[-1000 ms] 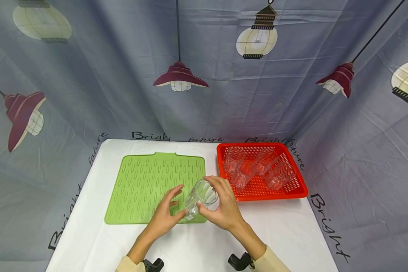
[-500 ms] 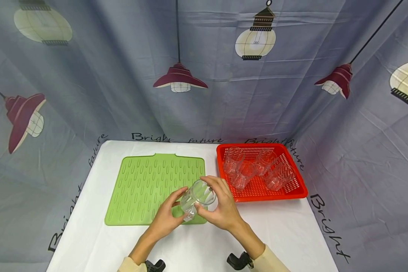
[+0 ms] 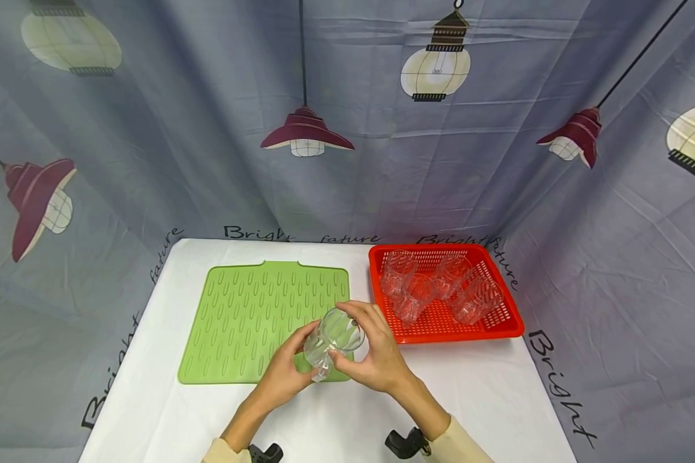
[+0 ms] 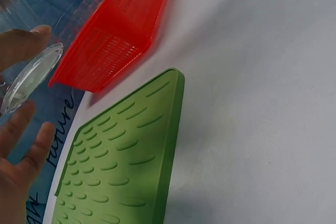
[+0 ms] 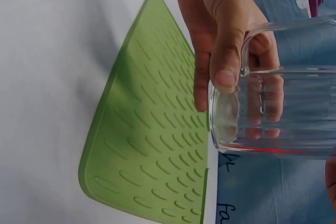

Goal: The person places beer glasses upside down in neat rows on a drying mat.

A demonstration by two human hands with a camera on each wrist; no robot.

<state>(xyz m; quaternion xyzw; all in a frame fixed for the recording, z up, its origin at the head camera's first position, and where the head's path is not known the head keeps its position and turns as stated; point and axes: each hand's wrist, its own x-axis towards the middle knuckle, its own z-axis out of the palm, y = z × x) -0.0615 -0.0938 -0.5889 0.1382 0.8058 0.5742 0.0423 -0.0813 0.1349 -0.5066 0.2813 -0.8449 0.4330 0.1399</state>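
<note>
— Start from your left. What lies out there?

— Past my left fingertips lies the green drying mat [image 3: 264, 318], flat on the white table [image 3: 168, 386], its ridged face up. I judge it is there to take wet glassware, and it carries nothing on it.

— And your left hand itself?

— My left hand [image 3: 285, 368] comes up from below. Its thumb and fingers press against the base end of the glass mug [image 3: 331, 342]; in the left wrist view the thick round bottom [image 4: 30, 77] sits at my thumb tip while the other fingers spread loosely beneath. It steadies the mug more than it clasps it.

— Where is the mug, then?

— Between my two hands, lifted off the table and tipped on its side over the near right corner of the mat, mouth towards my right palm. The right wrist view shows its ribbed wall and handle [image 5: 252, 40].

— The right hand?

— My right hand [image 3: 376, 360] curls over the mug's rim end and carries it, fingers wrapped round the glass. I suppose both hands work together so it can be turned.

— Beyond your right knuckles?

— The red slotted basket [image 3: 512, 325] sits just beside the mat, with several more clear glass mugs [image 3: 440, 286] lying jumbled inside, close enough to reach.
</note>
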